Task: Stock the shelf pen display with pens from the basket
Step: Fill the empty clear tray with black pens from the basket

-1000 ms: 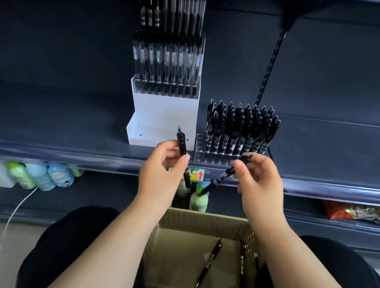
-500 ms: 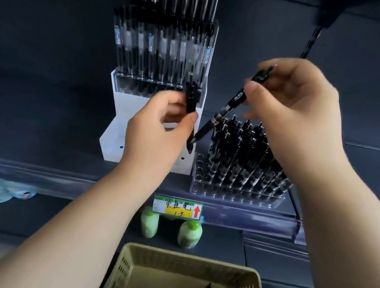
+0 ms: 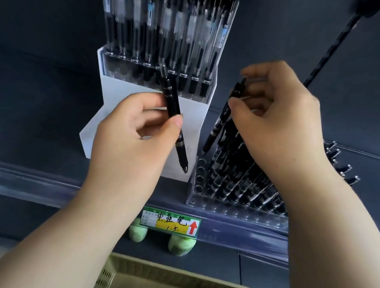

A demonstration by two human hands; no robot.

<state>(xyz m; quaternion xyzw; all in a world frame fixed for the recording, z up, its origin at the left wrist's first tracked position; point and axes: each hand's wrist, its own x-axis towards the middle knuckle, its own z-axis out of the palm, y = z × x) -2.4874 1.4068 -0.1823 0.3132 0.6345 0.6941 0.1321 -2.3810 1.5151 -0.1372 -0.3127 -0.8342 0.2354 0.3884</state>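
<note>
My left hand [image 3: 132, 135] pinches a black pen [image 3: 173, 113] upright, tip down, in front of the white pen stand [image 3: 119, 90], which is filled with clear-barrelled pens. My right hand [image 3: 277, 117] holds a second black pen [image 3: 223, 122] slanted, its tip just above the left end of the clear pen display rack [image 3: 213, 202], which is crowded with black pens. That rack has several empty holes along its left and front edges. The beige basket [image 3: 113, 276] sits below at the bottom edge, with one dark pen end showing inside.
A green and yellow price tag [image 3: 171, 223] with a red arrow hangs on the shelf's clear front rail [image 3: 25, 180]. Two pale green bottle caps [image 3: 181, 245] sit on the lower shelf beneath it. A slotted shelf upright [image 3: 328, 49] runs up at right.
The view has moved closer to the shelf. My right hand has swung its pen from high above the rack down toward the rack's left end. My left hand keeps its pen upright.
</note>
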